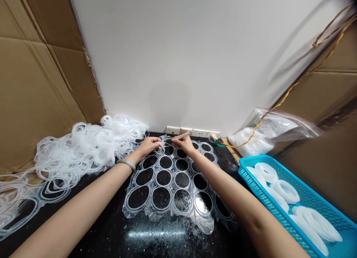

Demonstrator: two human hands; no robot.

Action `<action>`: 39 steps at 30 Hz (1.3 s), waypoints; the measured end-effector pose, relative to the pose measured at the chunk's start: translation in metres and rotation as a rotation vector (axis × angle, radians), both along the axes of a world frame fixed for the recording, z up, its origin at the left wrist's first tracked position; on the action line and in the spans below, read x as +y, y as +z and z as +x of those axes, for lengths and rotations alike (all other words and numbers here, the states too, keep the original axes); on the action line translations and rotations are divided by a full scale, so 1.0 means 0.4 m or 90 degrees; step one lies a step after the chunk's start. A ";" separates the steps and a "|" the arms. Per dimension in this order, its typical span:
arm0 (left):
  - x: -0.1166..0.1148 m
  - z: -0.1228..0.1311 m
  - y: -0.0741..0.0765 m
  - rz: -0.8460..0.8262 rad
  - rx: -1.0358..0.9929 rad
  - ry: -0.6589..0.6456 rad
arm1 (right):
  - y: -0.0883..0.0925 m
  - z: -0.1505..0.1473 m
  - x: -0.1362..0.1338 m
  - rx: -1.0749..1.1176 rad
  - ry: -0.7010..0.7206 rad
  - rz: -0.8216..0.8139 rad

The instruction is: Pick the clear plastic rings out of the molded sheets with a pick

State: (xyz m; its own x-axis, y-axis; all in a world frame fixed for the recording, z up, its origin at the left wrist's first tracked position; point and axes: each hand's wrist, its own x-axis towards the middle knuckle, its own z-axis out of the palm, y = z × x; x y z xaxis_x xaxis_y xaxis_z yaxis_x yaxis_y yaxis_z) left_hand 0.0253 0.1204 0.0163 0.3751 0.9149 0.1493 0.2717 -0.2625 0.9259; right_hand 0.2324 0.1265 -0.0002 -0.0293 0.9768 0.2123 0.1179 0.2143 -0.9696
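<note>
A clear plastic sheet (173,180) lies flat on the black speckled countertop (156,239), with several round white-edged rings set in rows. My left hand (149,145) pinches a ring at the sheet's far end, and a pale green bangle (126,163) circles that wrist. My right hand (184,142) is close beside it, its fingers closed on a slim pale tool (182,135) that points up and to the right. The tool's tip is hidden near the fingers. I cannot tell what kind of tool it is.
A loose heap of translucent ring-cut plastic (83,150) spreads along the left. A blue plastic basket (251,176) at the right holds coils of white rings (284,191). A zip bag (267,133), yellow wires (292,85), wall sockets (192,131) and cardboard panels (41,83) surround the counter.
</note>
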 end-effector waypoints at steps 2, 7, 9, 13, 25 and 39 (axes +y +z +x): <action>0.001 0.004 0.005 -0.050 0.000 -0.036 | -0.033 -0.003 -0.003 0.001 -0.013 0.015; 0.009 0.021 -0.001 -0.098 -0.056 -0.042 | -0.067 -0.010 -0.011 -0.028 -0.052 0.068; 0.015 0.022 -0.008 -0.097 -0.110 -0.008 | -0.071 -0.008 -0.014 -0.050 -0.066 0.082; 0.023 0.004 -0.012 -0.081 -0.234 0.067 | -0.078 -0.005 -0.013 -0.090 -0.085 0.102; -0.059 -0.047 0.017 -0.081 -0.183 0.047 | -0.067 -0.003 -0.024 -0.190 -0.099 0.163; -0.179 -0.151 0.103 0.540 0.186 -0.029 | -0.022 -0.007 -0.062 -0.177 -0.090 0.161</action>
State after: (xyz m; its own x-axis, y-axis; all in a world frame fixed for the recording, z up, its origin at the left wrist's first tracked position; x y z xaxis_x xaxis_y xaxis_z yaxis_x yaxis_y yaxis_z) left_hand -0.0352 0.0487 0.0573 0.5373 0.5237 0.6610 0.4384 -0.8430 0.3115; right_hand 0.2297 0.1016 -0.0091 0.0113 0.8936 0.4488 0.4138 0.4044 -0.8156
